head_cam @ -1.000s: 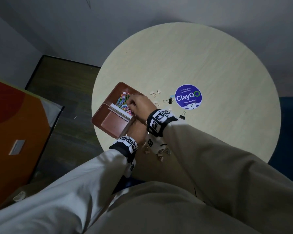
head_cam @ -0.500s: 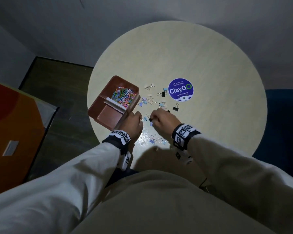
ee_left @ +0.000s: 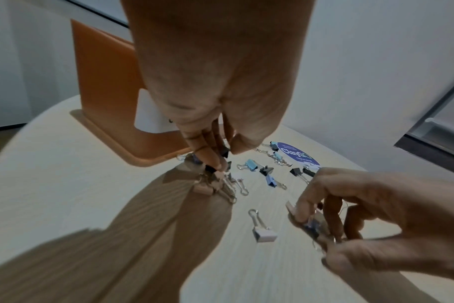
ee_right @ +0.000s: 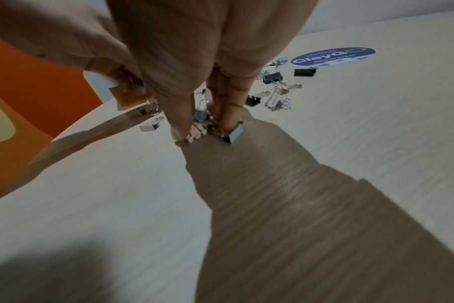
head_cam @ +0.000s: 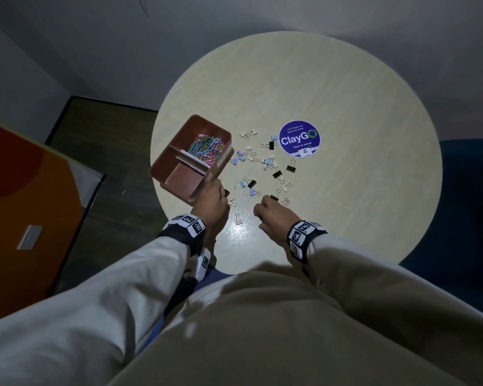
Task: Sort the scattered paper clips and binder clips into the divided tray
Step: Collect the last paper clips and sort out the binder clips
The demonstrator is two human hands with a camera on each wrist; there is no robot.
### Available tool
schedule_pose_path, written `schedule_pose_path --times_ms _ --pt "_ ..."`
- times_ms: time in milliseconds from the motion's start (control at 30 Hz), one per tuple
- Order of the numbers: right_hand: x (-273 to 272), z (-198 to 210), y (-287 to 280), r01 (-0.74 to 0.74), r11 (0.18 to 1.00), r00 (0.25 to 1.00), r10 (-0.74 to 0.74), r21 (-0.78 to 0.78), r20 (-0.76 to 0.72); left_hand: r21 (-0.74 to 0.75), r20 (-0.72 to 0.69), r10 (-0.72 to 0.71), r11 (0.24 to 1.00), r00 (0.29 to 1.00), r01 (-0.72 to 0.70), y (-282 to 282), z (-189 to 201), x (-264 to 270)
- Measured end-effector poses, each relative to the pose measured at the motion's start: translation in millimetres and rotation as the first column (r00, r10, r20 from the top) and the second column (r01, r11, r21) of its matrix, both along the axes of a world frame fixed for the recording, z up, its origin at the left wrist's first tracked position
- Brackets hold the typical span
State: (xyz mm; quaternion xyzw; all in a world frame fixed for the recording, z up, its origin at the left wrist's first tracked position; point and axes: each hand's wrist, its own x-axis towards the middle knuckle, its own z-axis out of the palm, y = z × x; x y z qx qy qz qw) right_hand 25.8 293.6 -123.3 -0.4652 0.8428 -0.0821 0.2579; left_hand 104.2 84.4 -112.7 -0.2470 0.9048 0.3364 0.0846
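A brown, rectangular plastic divided tray [head_cam: 179, 179] sits at the left edge of the round pale wooden table [head_cam: 346, 107], and it serves as the landmark here. Its far compartment holds a heap of multicoloured wire paper clips [head_cam: 205, 150]; the near compartment shows only its brown floor.

Just beside the tray's near right corner, the left hand [head_cam: 211, 203] reaches down to the tabletop, its fingertips [ee_left: 215, 164] bunched together and pinching a small black binder clip [ee_left: 210, 168], with more clips, one of them pinkish, lying under the fingers.

To the right of the tray, small binder clips [head_cam: 265, 162] in black, light blue, white and pink, with silver wire handles, lie scattered on the table. One white binder clip [head_cam: 237, 219] lies alone between the two hands.

Farther right of the tray, the right hand [head_cam: 273, 215] has its fingers curled, pinching a bunch of several binder clips [ee_left: 312, 224] just above the table.

Beyond the scatter, farthest right of the tray, a round purple "ClayGo" sticker [head_cam: 299, 139] lies flat on the tabletop.
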Motion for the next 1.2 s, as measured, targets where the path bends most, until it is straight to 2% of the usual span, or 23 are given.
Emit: schedule_pose_path --times_ms 100,267,367,500,667,900,1067,1100,1133,1200 --pt "-0.7 -0.5 -0.6 0.075 0.997 0.997 -0.074 -0.019 0.020 0.037 -0.016 0.086 0.996 0.996 -0.085 -1.8 -5.6 9.0" --pt "-0.8 -1.3 -0.3 0.159 0.987 0.987 -0.159 -0.034 -0.007 -0.037 -0.004 0.065 0.997 0.998 -0.066 -2.2 -8.1 24.9" --pt "-3.4 -3.5 5.2 0.200 0.979 0.980 -0.201 -0.042 0.000 -0.094 0.125 0.049 0.995 0.991 -0.037 -0.1 -8.8 32.2" --pt "-4.1 -2.0 12.5 0.248 0.967 0.969 -0.247 -0.063 0.029 -0.075 0.214 -0.041 0.995 0.976 0.058 6.6 -17.7 34.8" --pt "2.0 1.0 18.1 0.236 0.972 0.967 -0.236 -0.011 -0.101 -0.085 0.231 -0.079 0.991 0.970 0.101 21.4 -20.6 30.9" --pt "9.1 -10.6 13.4 0.200 0.980 0.974 -0.200 -0.009 -0.108 -0.002 0.304 -0.029 1.000 0.952 0.031 14.4 -14.4 28.6" --pt "1.6 -10.1 13.9 0.254 0.965 0.966 -0.256 -0.064 -0.034 0.094 0.226 0.048 0.993 0.973 -0.071 11.5 -5.4 24.1" --pt "-0.2 -9.1 15.2 0.302 0.949 0.953 -0.301 -0.087 0.021 0.121 0.202 0.052 0.990 0.978 -0.077 11.4 -4.1 22.8" --pt "-1.1 -4.2 16.4 0.391 0.912 0.919 -0.379 -0.127 0.110 0.145 0.169 0.053 0.986 0.984 -0.078 11.2 -1.0 21.4" --pt "-3.2 0.7 18.7 0.612 0.772 0.774 -0.539 -0.174 0.333 0.190 0.101 0.059 0.979 0.993 -0.077 10.0 3.5 17.9"
